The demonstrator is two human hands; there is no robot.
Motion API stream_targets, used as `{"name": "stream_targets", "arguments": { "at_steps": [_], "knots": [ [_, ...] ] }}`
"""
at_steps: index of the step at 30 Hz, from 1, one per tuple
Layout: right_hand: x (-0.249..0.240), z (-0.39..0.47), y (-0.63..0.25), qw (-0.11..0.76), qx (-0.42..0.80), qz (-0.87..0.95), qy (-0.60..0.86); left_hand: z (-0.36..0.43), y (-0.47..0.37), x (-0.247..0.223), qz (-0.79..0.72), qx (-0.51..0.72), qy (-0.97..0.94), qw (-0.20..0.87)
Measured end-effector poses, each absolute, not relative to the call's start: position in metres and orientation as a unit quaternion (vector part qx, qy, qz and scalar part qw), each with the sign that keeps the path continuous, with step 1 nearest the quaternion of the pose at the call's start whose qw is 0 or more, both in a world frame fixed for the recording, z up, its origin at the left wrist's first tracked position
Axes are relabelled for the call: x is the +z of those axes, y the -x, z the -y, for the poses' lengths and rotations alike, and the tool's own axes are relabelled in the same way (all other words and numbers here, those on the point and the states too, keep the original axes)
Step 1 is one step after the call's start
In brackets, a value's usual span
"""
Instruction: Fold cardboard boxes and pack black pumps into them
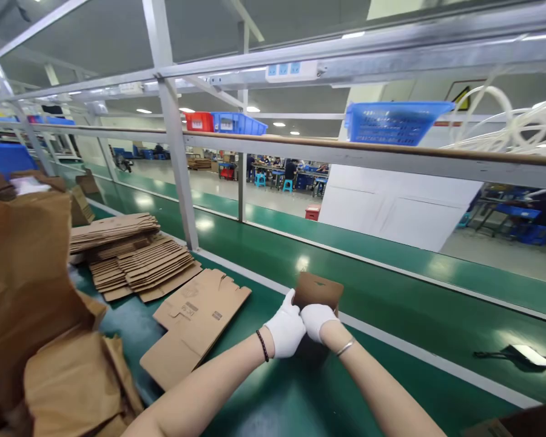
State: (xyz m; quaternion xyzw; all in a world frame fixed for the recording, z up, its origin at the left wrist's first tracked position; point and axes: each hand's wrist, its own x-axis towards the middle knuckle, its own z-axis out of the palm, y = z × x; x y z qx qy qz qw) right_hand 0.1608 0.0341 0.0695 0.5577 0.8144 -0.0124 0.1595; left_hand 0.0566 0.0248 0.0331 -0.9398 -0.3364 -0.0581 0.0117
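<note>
A small brown cardboard box stands upright in front of me, its back panel with a slot rising above the hands. My left hand, in a white glove, is closed at the box's left side. Also gloved, my right hand curls over its front, almost touching the left. The fingertips and much of the box are hidden or in shadow. Left of the hands lies a small stack of flat printed box blanks on the green work surface.
Further left are piles of folded cardboard and brown wrapping paper. Beyond a metal post runs a green conveyor belt. A small device with a cable lies on it. Overhead, a shelf holds a blue basket.
</note>
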Motion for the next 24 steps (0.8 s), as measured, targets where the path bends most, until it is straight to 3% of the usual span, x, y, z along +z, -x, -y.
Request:
{"name": "stream_targets", "arguments": {
  "at_steps": [3, 5, 9, 13, 19, 24],
  "knots": [
    [0.068, -0.007, -0.177, 0.105, 0.026, -0.818, -0.566, -0.028, -0.007, 0.041, 0.394, -0.141, 0.908, -0.026],
    [0.05, 0.016, -0.189, 0.019, 0.056, -0.812, -0.58, -0.043, 0.04, 0.047, 0.542, -0.192, 0.817, -0.04],
    [-0.019, 0.033, -0.211, -0.111, 0.184, -0.786, -0.58, -0.086, 0.129, 0.042, 0.75, -0.182, 0.636, -0.022],
    [-0.055, -0.009, -0.226, -0.205, 0.26, -0.769, -0.547, -0.11, 0.167, 0.02, 0.822, -0.143, 0.549, -0.045],
    [-0.02, -0.102, -0.242, -0.16, 0.143, -0.722, -0.658, -0.116, 0.171, -0.001, 0.825, -0.144, 0.547, -0.028],
    [-0.003, -0.149, -0.246, -0.178, 0.089, -0.668, -0.717, -0.111, 0.185, 0.034, 0.805, -0.163, 0.57, 0.014]
  ]
}}
